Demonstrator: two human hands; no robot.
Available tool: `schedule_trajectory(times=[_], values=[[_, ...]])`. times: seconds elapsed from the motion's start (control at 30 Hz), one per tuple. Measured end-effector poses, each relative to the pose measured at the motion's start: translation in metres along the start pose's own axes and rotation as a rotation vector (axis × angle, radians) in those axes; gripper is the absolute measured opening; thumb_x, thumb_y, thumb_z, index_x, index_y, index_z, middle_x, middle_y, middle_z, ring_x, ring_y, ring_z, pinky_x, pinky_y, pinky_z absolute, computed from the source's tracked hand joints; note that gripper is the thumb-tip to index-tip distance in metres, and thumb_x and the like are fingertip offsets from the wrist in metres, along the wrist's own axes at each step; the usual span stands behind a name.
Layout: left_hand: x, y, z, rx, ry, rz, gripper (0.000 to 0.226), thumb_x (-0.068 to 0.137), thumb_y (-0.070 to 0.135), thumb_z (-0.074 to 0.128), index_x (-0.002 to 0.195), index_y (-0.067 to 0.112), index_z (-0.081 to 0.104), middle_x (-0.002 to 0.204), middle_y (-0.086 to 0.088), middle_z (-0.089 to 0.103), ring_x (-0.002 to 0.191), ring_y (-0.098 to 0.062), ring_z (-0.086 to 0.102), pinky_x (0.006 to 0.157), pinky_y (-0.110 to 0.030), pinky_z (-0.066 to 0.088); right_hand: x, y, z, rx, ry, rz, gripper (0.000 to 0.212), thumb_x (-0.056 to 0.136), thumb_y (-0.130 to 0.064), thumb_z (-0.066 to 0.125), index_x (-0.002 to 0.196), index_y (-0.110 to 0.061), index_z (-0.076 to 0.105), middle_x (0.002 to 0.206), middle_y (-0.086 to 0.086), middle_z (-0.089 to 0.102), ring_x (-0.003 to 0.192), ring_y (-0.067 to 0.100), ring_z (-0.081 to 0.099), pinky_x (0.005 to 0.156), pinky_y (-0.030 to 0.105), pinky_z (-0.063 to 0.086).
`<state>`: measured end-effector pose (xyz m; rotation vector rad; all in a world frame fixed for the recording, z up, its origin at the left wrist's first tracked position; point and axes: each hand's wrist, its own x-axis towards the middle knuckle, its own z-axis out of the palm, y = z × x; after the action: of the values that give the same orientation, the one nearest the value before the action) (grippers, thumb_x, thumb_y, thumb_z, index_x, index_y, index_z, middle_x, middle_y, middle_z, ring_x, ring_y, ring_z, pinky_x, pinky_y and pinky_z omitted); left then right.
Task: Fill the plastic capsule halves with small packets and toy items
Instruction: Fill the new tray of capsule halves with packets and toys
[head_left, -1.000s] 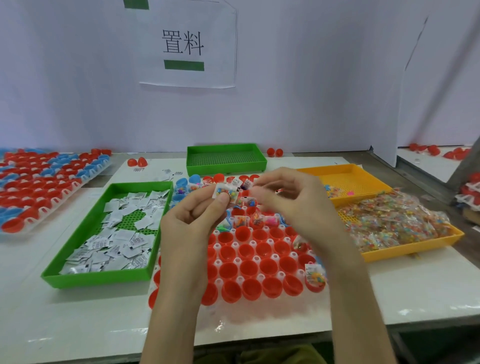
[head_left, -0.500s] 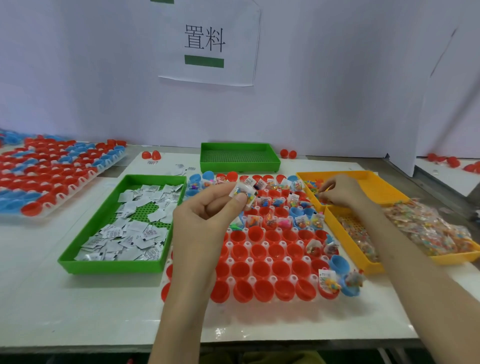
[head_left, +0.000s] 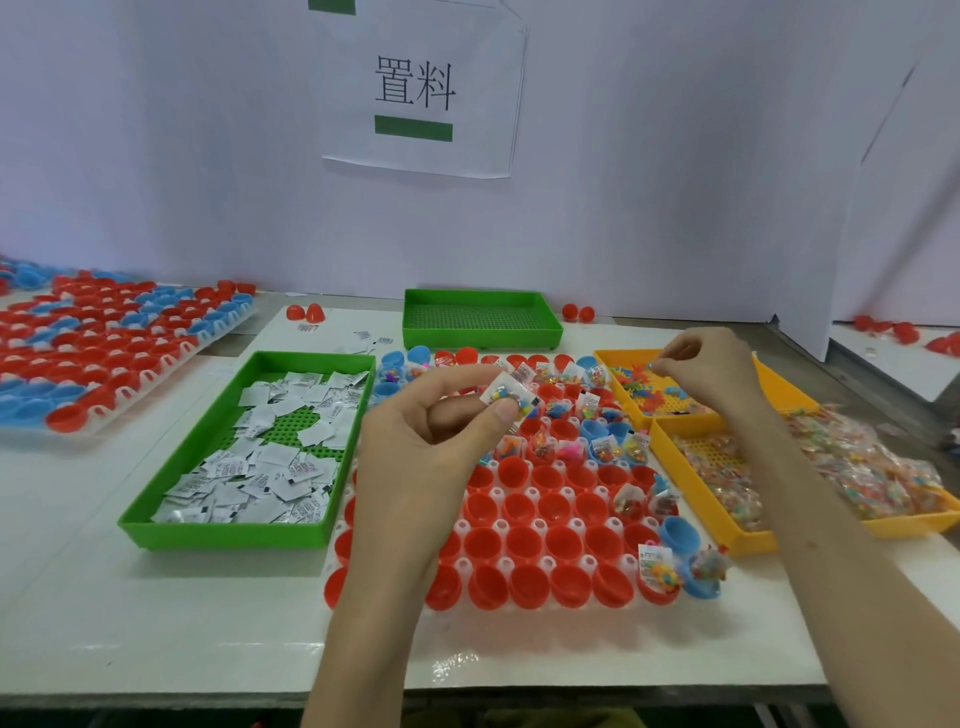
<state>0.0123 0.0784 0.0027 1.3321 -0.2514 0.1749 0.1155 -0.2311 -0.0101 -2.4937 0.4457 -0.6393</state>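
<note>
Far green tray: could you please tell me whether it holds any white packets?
No, the far green tray shows only bare mesh floor; the white packets lie in the near green tray.

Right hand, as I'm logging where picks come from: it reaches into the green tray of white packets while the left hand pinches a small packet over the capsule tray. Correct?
No. The head view shows the right hand over the far orange tray of toy pieces, not the green tray of white packets. The left hand does pinch a small packet over the capsule tray.
</note>
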Motion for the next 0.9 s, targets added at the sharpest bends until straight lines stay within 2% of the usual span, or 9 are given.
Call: schedule_trajectory(times=[0.07,0.2,0.33,0.43,0.5,0.57,0.67,0.8,0.9], values=[[0.0,-0.001,0.0,-0.017,-0.004,-0.021,0.017,0.079,0.015,0.08,0.093,0.024,0.075,0.077,0.001,0.078,0.074,-0.006,0.073,0.066,-0.007,0.05,-0.015,-0.016,-0.014,0.176,-0.002,-0.022,0.006,0.086,-0.016,0.077,0.088,-0.012,0.073,0.088,0.004,0.073,0.081,0.017,0.067,0.073,0.032,0.051],[-0.001,0.0,0.003,-0.062,-0.042,-0.045,0.021,0.075,0.016,0.08,0.095,0.012,0.075,0.079,-0.002,0.078,0.075,-0.006,0.073,0.066,-0.008,0.051,-0.062,-0.052,-0.039,0.618,-0.049,-0.117,0.005,0.086,-0.017,0.076,0.089,-0.02,0.074,0.079,-0.005,0.075,0.075,0.007,0.071,0.067,0.018,0.056],[-0.003,0.001,0.005,-0.073,-0.077,-0.043,0.03,0.069,0.02,0.08,0.097,0.008,0.075,0.082,-0.005,0.078,0.077,-0.01,0.074,0.067,-0.011,0.052,-0.093,-0.072,-0.038,0.761,-0.077,-0.2,0.007,0.085,-0.014,0.076,0.09,-0.018,0.075,0.082,-0.007,0.076,0.078,0.008,0.073,0.067,0.012,0.053],[-0.004,0.001,0.004,-0.078,-0.078,-0.043,0.03,0.068,0.019,0.08,0.096,0.008,0.075,0.08,-0.005,0.078,0.074,-0.009,0.074,0.066,-0.011,0.053,-0.08,-0.063,-0.028,0.592,-0.019,-0.117,0.006,0.085,-0.016,0.077,0.09,-0.019,0.074,0.08,-0.007,0.075,0.078,0.008,0.071,0.065,0.015,0.054],[-0.003,0.002,0.002,-0.08,-0.073,-0.04,0.028,0.069,0.018,0.079,0.095,0.008,0.075,0.079,-0.004,0.078,0.073,-0.009,0.074,0.066,-0.012,0.053,-0.06,-0.043,-0.026,0.376,0.107,-0.024,0.005,0.085,-0.016,0.077,0.089,-0.016,0.074,0.084,-0.001,0.074,0.079,0.012,0.068,0.071,0.026,0.054],[-0.002,0.003,0.001,-0.076,-0.069,-0.039,0.023,0.072,0.016,0.079,0.093,0.01,0.076,0.08,-0.004,0.078,0.074,-0.01,0.073,0.067,-0.012,0.053,-0.039,-0.017,-0.028,0.191,0.139,0.059,0.003,0.085,-0.015,0.075,0.088,-0.015,0.075,0.09,0.005,0.073,0.078,0.015,0.065,0.074,0.035,0.054],[-0.001,0.002,0.001,-0.069,-0.064,-0.042,0.022,0.072,0.018,0.079,0.092,0.011,0.077,0.08,-0.004,0.078,0.074,-0.01,0.073,0.067,-0.012,0.053,-0.014,0.014,-0.022,-0.05,-0.011,0.137,0.009,0.087,-0.017,0.073,0.096,-0.017,0.074,0.101,0.008,0.072,0.082,0.022,0.064,0.074,0.036,0.053],[-0.003,0.002,0.004,-0.065,-0.07,-0.047,0.024,0.069,0.02,0.079,0.092,0.012,0.076,0.078,-0.003,0.078,0.074,-0.009,0.073,0.067,-0.011,0.052,0.006,0.024,0.004,-0.141,-0.127,0.035,0.025,0.09,-0.017,0.07,0.115,-0.015,0.071,0.112,0.009,0.07,0.084,0.019,0.062,0.059,0.026,0.047],[-0.003,0.002,0.003,-0.055,-0.061,-0.049,0.024,0.069,0.019,0.079,0.092,0.013,0.076,0.078,-0.003,0.078,0.073,-0.009,0.073,0.066,-0.012,0.052,0.017,0.02,0.022,-0.231,-0.262,-0.031,0.029,0.09,-0.023,0.072,0.119,-0.018,0.07,0.119,0.004,0.068,0.1,0.02,0.062,0.083,0.04,0.055]])
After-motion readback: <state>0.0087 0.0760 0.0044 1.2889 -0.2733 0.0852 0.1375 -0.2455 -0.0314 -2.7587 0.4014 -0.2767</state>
